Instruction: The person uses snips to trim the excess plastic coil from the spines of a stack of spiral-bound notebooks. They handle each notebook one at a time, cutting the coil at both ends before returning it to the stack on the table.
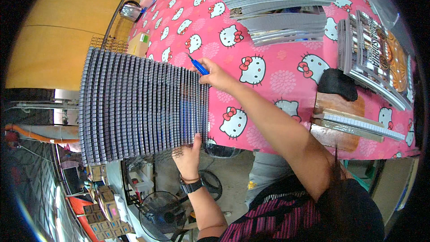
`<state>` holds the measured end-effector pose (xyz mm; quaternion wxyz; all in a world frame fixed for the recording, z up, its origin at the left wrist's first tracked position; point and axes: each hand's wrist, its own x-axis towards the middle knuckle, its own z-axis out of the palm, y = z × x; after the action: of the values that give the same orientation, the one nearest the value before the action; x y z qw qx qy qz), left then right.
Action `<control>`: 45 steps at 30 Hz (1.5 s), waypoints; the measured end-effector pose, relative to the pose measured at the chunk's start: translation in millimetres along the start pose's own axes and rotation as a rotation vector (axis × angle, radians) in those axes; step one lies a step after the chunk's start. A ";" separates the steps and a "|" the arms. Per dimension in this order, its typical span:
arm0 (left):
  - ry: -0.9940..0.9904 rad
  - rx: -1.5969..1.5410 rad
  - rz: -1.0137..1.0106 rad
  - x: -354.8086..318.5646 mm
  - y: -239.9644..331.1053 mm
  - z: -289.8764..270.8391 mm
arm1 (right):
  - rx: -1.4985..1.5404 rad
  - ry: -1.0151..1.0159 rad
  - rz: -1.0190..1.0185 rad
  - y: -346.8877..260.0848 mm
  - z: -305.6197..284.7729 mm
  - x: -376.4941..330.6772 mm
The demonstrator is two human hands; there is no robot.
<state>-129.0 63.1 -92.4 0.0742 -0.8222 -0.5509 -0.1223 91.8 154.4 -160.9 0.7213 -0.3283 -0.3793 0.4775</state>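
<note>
Working the coil stack (139,103), seemingly: left hand (188,159) clamps it; right hand (213,76), farther out, clasps blue tool (200,67); next needs aiming.

Right hand (216,77) holds blue tool (200,67); left hand (188,159) touches near end of coils (143,103). Magazines (380,58) right of both hands.

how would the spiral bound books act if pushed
The spiral-bound books would probably feel heavy together, many being packed closely, but could shift separately, with no band visible. Their thin, protruding coil ends might flex.
</note>
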 end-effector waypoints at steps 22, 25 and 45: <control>-0.304 -0.402 -0.348 -2.3 -2.7 -5.5 | -0.278 -0.013 0.054 -4.6 -8.0 -14.3; -0.201 -0.294 -0.277 -5.2 -22.1 22.7 | -0.239 0.006 0.021 8.5 -8.4 -10.0; -0.015 -0.759 -0.170 -55.3 -21.8 4.1 | 0.252 0.183 0.371 -47.7 -19.0 -52.8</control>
<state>-168.7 23.4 -112.2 -0.2496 -0.7435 -0.5333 -0.3171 115.6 87.1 -142.7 0.6877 -0.3418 -0.1831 0.6137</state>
